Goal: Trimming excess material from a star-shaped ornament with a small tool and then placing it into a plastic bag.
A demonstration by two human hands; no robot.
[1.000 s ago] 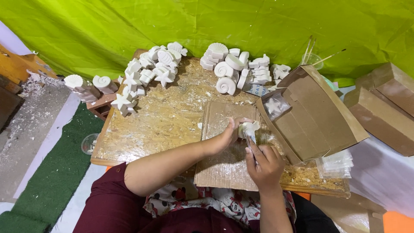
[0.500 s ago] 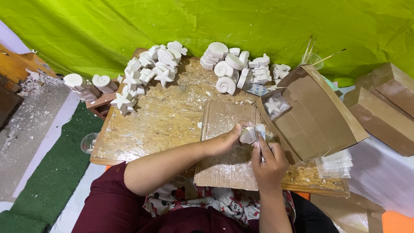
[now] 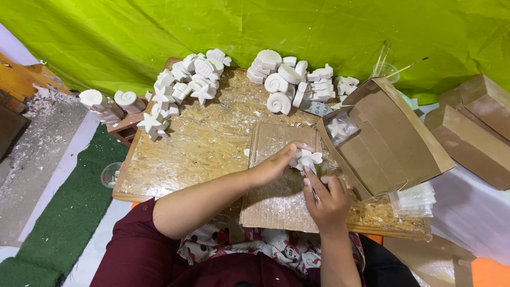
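A small white plaster figure is pinched in the left hand at the frame's centre, above the cardboard sheet. Just below it, a thin tool is gripped by the right hand, its tip touching the figure's underside.

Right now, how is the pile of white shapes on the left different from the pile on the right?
The left pile is mostly flat star shapes; the right pile has round spiral shells and a fan shell. The left pile spreads along the wooden board to its corner; the right pile sits bunched by the open cardboard box. Both are plain white, unpainted.
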